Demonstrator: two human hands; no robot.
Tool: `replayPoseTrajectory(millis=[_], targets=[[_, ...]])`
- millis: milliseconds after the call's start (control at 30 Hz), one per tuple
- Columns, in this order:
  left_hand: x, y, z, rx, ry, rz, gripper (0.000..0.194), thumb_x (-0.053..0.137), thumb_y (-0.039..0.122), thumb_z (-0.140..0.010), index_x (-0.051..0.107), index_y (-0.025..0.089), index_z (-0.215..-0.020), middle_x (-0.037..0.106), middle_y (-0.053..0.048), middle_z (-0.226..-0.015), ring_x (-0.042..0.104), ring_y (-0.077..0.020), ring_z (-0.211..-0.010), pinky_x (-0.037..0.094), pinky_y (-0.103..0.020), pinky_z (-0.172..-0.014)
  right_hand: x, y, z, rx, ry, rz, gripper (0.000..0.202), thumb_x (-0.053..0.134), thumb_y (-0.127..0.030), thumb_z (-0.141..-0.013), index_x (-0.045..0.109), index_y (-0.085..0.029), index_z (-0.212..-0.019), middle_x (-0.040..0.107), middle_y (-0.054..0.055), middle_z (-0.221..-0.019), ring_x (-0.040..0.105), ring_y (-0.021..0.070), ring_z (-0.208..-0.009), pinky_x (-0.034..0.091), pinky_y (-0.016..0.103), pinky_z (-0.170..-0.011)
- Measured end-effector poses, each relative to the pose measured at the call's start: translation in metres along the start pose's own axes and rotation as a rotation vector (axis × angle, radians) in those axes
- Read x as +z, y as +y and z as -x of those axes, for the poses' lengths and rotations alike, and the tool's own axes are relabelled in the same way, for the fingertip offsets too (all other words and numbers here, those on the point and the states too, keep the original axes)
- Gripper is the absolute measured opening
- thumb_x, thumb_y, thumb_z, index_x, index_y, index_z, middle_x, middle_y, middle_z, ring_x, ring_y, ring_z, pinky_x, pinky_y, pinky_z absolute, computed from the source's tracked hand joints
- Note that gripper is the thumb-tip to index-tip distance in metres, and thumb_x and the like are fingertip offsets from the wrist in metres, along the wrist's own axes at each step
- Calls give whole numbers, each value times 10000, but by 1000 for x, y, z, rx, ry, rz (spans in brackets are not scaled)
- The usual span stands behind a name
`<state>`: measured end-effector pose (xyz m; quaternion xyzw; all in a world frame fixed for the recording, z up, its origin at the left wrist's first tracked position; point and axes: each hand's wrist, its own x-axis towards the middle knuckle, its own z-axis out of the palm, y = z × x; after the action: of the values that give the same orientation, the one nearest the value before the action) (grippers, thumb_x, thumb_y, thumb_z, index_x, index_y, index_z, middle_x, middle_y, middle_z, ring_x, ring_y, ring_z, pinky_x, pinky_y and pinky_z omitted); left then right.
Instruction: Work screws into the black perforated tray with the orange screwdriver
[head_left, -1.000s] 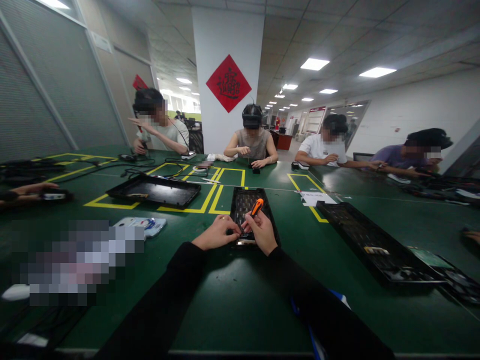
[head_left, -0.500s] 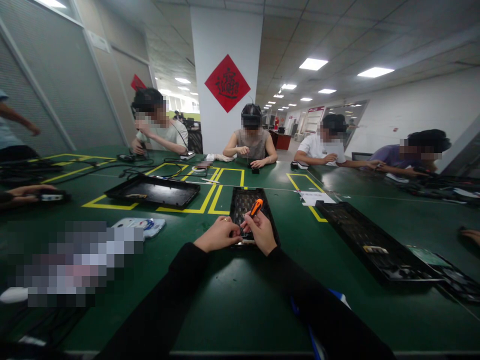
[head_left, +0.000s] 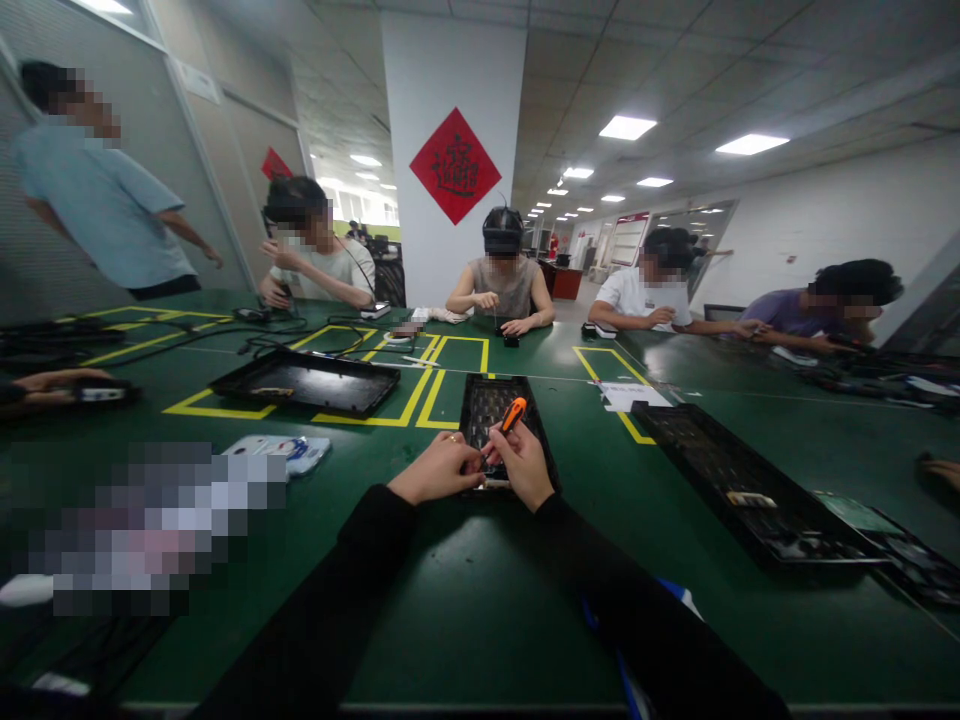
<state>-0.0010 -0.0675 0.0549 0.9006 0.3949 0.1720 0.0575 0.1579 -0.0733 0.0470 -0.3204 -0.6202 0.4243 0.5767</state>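
My right hand [head_left: 526, 466] grips a screwdriver [head_left: 514, 413] with an orange and black handle, tilted with its handle end up and away from me. Its tip is hidden among my fingers. Beneath both hands lies a shallow black plastic housing [head_left: 480, 400] with a ribbed inside. My left hand [head_left: 437, 468] reaches over its near left edge, fingers bent and pressed together close to the right fingertips. Whatever sits between those left fingers is too small to make out. A pale strip [head_left: 496, 484] shows inside the housing's near end.
To the left lies another black housing [head_left: 337, 385]; a long one [head_left: 720, 470] is on the right, beside a green board [head_left: 851, 510]. A phone in a clear case [head_left: 307, 455] lies at left. Several people sit around the green table [head_left: 450, 620]; one person [head_left: 105, 200] stands at far left.
The person at far left has come further into view, now upright. My hands, the screwdriver and the black housing look practically unmoved.
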Motion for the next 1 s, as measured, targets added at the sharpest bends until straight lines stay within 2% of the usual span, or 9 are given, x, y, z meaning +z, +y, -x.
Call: replayPoseTrajectory(millis=[200,400,567,733,867,1000], targets=[[1,0,-4,-33,-32,-17,225,545,374,-718,553,171,-622,553,5,-608,469,-152,-705,258,-281,-746,0,0,0,0,1,17,220,511,-372,-791,504,-175,-890,601,-9,-643,550,88,-506,460,207,-514],[-3,-2,-11,-124,-121,50,219,572,364,-681,567,169,-582,565,18,-596,479,-129,-632,267,-265,-723,0,0,0,15,12,-12,226,519,-374,-785,503,-171,-883,606,-7,-638,549,87,-504,461,207,-517],[-9,-6,-10,-143,-180,141,158,586,342,-673,631,191,-669,612,24,-655,510,-131,-671,267,-269,-808,0,-2,0,11,32,-13,227,517,-371,-786,504,-168,-886,604,-3,-638,551,89,-508,464,211,-518],[-10,-11,-3,-112,-125,233,245,473,366,-775,656,206,-745,644,9,-758,515,-156,-825,226,-278,-899,0,-1,-1,17,48,-19,230,522,-382,-780,506,-172,-873,604,-8,-619,548,90,-492,464,212,-508],[-6,-13,-2,-97,-78,256,310,394,356,-825,655,208,-747,643,17,-734,515,-147,-812,234,-276,-897,0,-1,0,19,21,-29,228,522,-383,-780,502,-177,-876,607,-8,-626,556,92,-502,466,211,-512],[-6,-15,-1,-75,-73,249,299,426,364,-809,659,201,-714,641,13,-744,511,-145,-821,248,-261,-890,1,-2,0,22,6,-27,216,515,-372,-788,495,-177,-878,601,-9,-631,556,92,-507,466,212,-515]])
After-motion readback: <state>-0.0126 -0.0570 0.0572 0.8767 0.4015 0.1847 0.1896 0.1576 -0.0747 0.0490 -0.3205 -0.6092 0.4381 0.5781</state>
